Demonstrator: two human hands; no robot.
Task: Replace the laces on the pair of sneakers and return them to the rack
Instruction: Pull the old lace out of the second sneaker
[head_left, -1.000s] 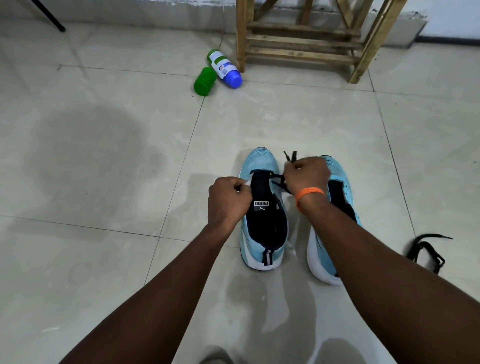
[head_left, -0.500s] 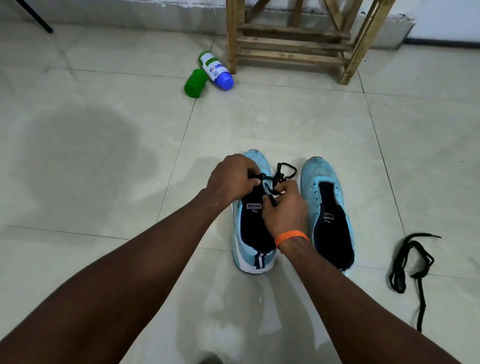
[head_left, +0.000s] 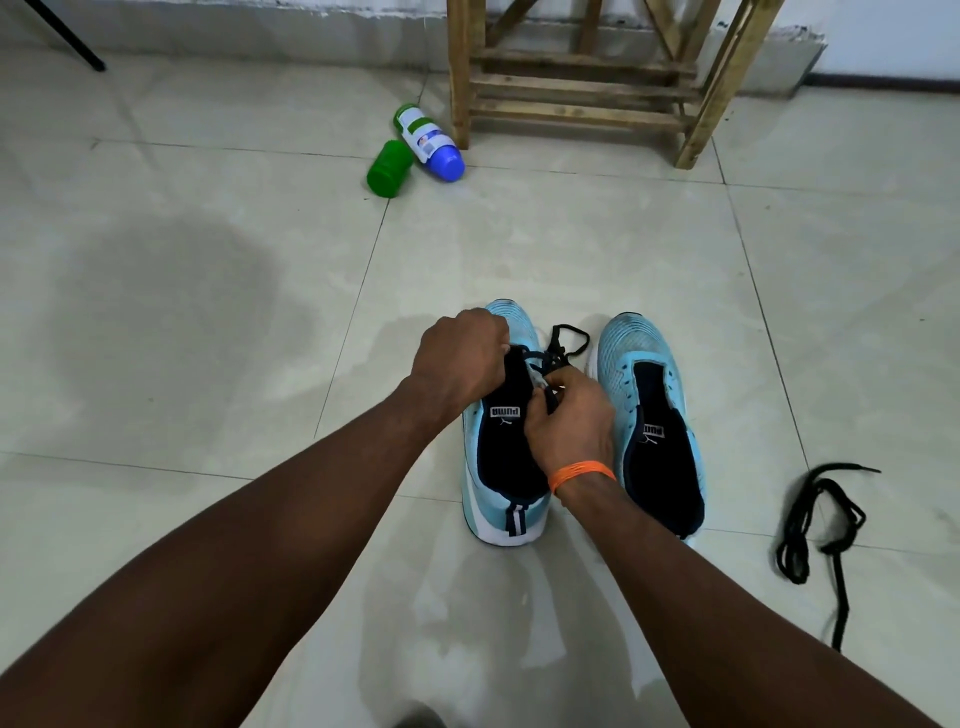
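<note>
Hands: left (head_left: 460, 358), right (head_left: 569, 423) both pinching lace (head_left: 557, 344) over sneaker (head_left: 493, 501) | bottle (head_left: 428, 143) lying, contents unseen

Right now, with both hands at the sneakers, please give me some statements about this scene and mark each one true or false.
The left hand grips the left sneaker while the right hand pinches its black lace. True.
The right sneaker is already laced. False: its eyelets show no lace.
A loose lace lies on the floor right of the sneakers. True.
The sneakers stand on the wooden rack. False: they stand on the floor in front of it.
The blue-capped bottle stands upright. False: it lies on its side.
</note>
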